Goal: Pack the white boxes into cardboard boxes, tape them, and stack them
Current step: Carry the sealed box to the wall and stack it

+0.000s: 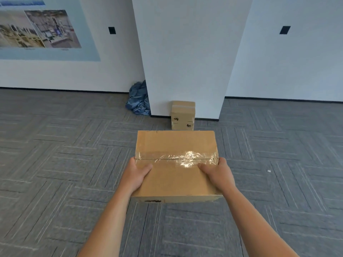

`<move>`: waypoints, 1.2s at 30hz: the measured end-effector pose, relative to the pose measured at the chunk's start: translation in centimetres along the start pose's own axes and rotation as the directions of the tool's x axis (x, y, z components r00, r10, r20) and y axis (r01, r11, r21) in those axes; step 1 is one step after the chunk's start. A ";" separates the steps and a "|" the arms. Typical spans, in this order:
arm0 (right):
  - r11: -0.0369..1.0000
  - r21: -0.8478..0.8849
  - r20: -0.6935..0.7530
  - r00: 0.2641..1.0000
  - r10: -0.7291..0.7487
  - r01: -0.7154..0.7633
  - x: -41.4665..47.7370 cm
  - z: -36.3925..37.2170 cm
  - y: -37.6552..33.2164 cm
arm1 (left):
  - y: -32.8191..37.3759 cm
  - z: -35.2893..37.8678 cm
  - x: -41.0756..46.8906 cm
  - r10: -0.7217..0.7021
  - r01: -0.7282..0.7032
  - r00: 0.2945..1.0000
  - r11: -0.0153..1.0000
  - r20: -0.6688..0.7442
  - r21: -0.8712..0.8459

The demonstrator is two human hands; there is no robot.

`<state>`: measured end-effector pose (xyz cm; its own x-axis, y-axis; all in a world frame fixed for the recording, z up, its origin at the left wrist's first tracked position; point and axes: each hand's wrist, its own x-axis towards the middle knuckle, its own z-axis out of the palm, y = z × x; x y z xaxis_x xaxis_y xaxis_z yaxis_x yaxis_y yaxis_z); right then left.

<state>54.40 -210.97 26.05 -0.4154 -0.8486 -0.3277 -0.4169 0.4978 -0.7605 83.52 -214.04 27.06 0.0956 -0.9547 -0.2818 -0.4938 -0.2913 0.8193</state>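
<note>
I carry a closed cardboard box in front of me, above the carpet. Clear, wrinkled tape runs across its top seam. My left hand grips the box's left side with the thumb lying on top. My right hand grips the right side in the same way, thumb on the lid. The fingers of both hands are hidden under or behind the box. A second taped cardboard box stands on the floor ahead, against the foot of a white pillar.
Grey patterned carpet covers the floor all around. A crumpled blue cloth lies at the pillar's left corner. White walls stand behind, with a large poster on the left. A small white scrap lies on the carpet to the right.
</note>
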 end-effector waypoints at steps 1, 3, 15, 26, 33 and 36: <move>1.000 -0.008 -0.003 1.000 0.001 -0.001 2.1 0.2 -1.1 | 0.7 0.1 2.2 -0.003 0.003 1.000 1.000 0.000 -0.008; 1.000 -0.024 -0.017 1.000 0.001 -0.001 7.0 1.0 -3.1 | 1.9 0.6 7.3 -0.003 0.003 1.000 1.000 -0.001 -0.015; 0.995 -0.005 -0.103 0.990 0.098 -0.099 32.1 6.4 -15.4 | 10.3 1.2 38.5 0.019 -0.020 0.991 1.000 0.135 0.005; 0.988 0.042 -0.097 0.984 0.152 -0.148 53.2 6.0 -21.3 | 19.2 7.0 59.1 -0.007 0.001 0.985 0.999 0.172 0.033; 0.994 -0.010 -0.003 0.994 0.110 -0.110 71.8 5.4 -24.8 | 23.6 12.9 73.4 -0.081 0.079 0.993 0.996 0.080 0.031; 0.993 -0.029 -0.001 0.994 0.112 -0.112 77.6 5.7 -25.9 | 24.6 14.5 78.3 -0.089 0.086 0.990 0.996 0.110 0.032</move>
<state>37.55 -290.78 17.14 -0.4601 -0.7872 -0.4106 -0.3906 0.5948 -0.7026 66.32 -295.06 17.87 0.0439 -0.9125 -0.4067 -0.5114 -0.3702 0.7755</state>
